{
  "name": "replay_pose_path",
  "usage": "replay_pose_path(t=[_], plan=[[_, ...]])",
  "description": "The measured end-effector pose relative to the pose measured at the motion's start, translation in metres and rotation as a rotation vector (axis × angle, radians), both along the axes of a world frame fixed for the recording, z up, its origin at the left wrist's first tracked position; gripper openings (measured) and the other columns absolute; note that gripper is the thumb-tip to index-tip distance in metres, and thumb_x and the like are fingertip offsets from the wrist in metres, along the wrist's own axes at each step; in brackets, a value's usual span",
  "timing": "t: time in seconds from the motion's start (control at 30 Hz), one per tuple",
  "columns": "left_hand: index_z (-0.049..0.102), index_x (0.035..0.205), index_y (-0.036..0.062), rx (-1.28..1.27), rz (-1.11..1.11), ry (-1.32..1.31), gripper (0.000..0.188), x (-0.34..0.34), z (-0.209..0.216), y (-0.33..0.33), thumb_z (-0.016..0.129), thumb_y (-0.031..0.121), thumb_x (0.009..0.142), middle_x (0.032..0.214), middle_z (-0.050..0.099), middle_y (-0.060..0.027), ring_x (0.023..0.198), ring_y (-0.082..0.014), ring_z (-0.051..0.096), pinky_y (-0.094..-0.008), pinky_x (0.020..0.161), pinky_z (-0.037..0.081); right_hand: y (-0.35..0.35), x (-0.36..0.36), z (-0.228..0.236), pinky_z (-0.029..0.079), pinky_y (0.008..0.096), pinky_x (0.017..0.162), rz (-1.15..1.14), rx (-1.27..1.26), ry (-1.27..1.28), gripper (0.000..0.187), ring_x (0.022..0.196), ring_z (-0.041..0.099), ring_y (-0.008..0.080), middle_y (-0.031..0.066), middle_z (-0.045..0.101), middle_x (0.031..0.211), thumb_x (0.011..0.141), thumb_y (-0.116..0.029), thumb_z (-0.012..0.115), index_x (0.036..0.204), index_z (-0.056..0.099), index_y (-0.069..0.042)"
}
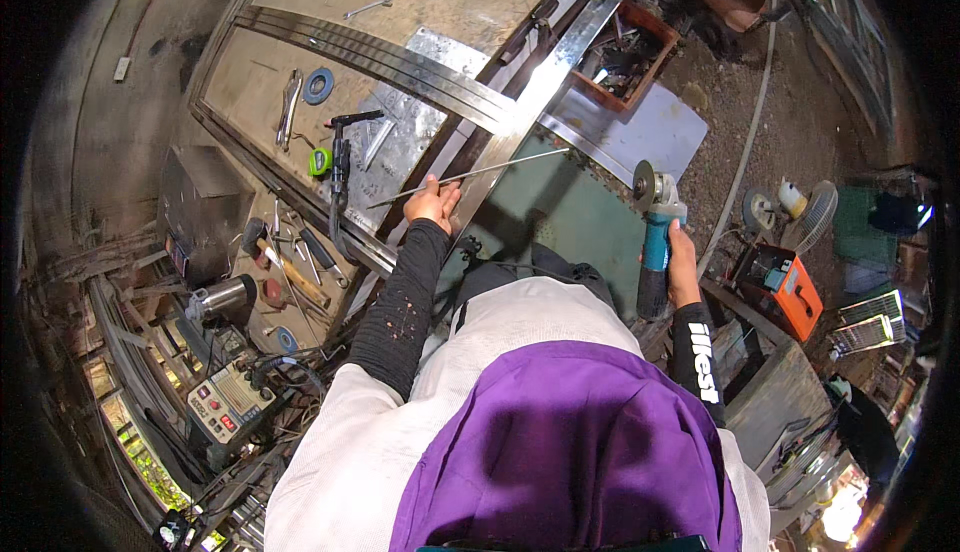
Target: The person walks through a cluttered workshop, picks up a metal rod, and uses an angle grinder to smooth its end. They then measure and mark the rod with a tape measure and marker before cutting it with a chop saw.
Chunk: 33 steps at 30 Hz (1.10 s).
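Observation:
My left hand (432,202) grips a thin steel rod (500,165) that runs from left to right above the workbench edge. My right hand (683,264) holds a teal angle grinder (655,237) upright, its disc (644,184) at the top, just right of the rod's far end. The disc and the rod do not touch. Shiny steel strips (400,57) lie across the wooden bench beyond my left hand. Both forearms wear black sleeves; purple and white clothing fills the lower picture.
On the bench lie a tape roll (318,85), a green tape measure (319,161), wrenches (289,107) and a black clamp (341,167). A red crate of scrap (628,52) stands behind, an orange machine (785,287) and a fan (815,214) at right, a welder unit (230,402) at left.

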<state>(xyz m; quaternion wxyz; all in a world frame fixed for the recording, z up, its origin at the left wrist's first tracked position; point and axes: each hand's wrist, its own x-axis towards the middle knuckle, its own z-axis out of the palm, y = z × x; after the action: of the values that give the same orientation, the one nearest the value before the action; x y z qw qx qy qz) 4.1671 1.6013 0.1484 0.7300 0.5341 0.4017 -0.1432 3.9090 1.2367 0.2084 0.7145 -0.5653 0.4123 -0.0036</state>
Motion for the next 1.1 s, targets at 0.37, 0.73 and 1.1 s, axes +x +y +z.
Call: replay_pose_path(t=[0.37,0.73,1.1], plan=[[0.070,0.114,0.0085,1.475,-0.926,-1.142,0.037,0.019,0.036,-0.021,0.072,0.037,0.091,0.105,0.069,-0.0142,0.104,-0.0356,0.062,-0.0494,0.092,0.046,-0.001,0.018,-0.027,0.048,0.0306,0.075,0.088,-0.267,-0.048,0.053,0.080,0.058,0.0128,0.0026,0.065,0.088,0.103,-0.050,0.058,0.111,0.067,0.002],[0.073,0.085,0.0037,0.896,-0.948,-1.008,0.019,0.025,0.019,-0.052,0.074,0.023,0.088,0.077,0.064,-0.0115,0.077,-0.0310,0.062,-0.0412,0.072,0.048,0.011,0.081,-0.007,0.048,0.0301,0.079,0.239,-0.222,0.004,0.058,0.084,0.057,0.0119,0.0048,0.067,0.094,0.101,-0.053,0.059,0.115,0.068,0.002],[0.072,0.080,0.0089,0.943,-0.924,-0.946,0.017,0.027,0.013,-0.052,0.075,0.025,0.084,0.079,0.064,-0.0080,0.087,-0.0314,0.060,-0.0453,0.079,0.043,0.029,0.108,0.000,0.047,0.0312,0.079,0.292,-0.315,0.032,0.053,0.084,0.054,0.0135,0.0048,0.066,0.095,0.103,-0.050,0.058,0.112,0.067,0.002]])
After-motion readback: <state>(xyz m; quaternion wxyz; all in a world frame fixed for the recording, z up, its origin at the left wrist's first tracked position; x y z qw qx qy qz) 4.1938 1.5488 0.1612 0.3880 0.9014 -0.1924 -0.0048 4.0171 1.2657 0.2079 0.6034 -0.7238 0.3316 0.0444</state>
